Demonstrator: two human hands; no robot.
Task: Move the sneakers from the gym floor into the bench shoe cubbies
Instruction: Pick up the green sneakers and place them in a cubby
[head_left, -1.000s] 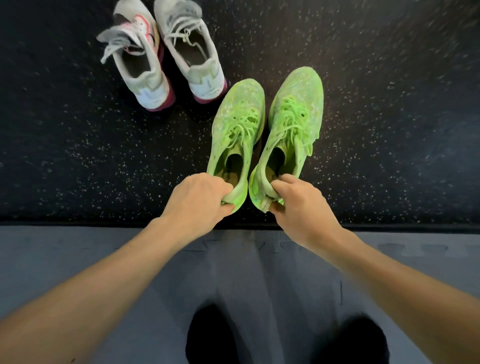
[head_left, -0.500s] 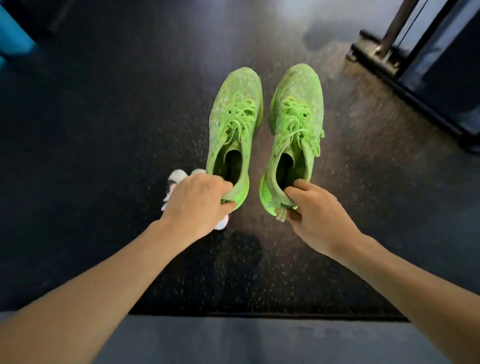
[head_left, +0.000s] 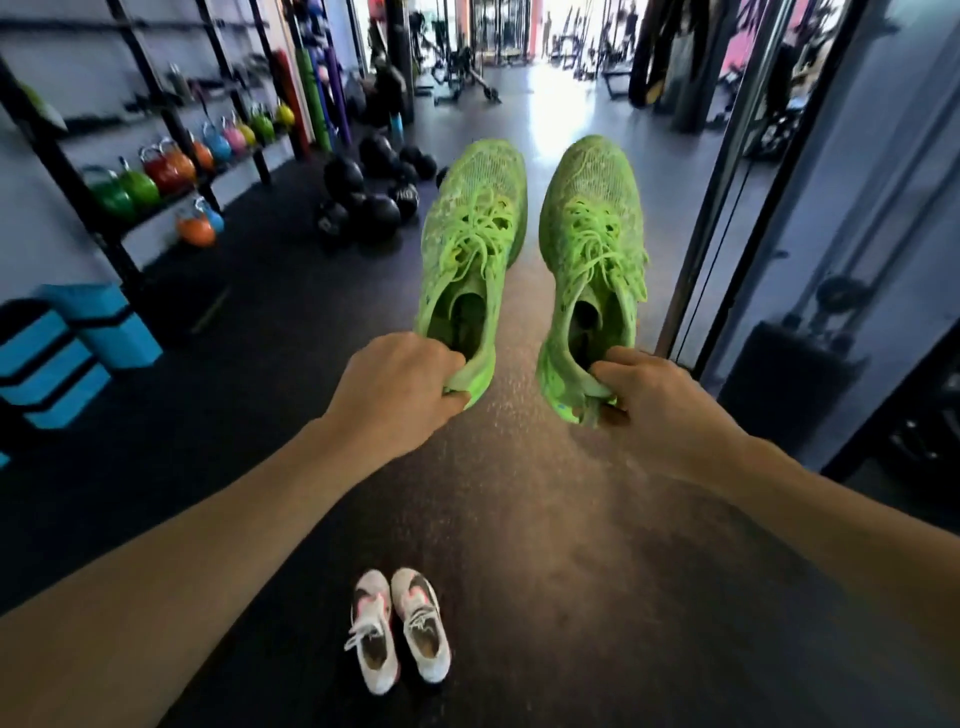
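You're mid-carry: left hand (head_left: 400, 387) pinches the left green sneaker (head_left: 470, 244) by its heel, right hand (head_left: 660, 402) the right green sneaker (head_left: 592, 249), toes pointing away. White sneakers (head_left: 397, 629) on the floor below your left forearm (next trip). Bench cubbies not in view; find them first.

Green sneakers (head_left: 530, 249) lifted off the floor, white pair (head_left: 397, 629) left below.
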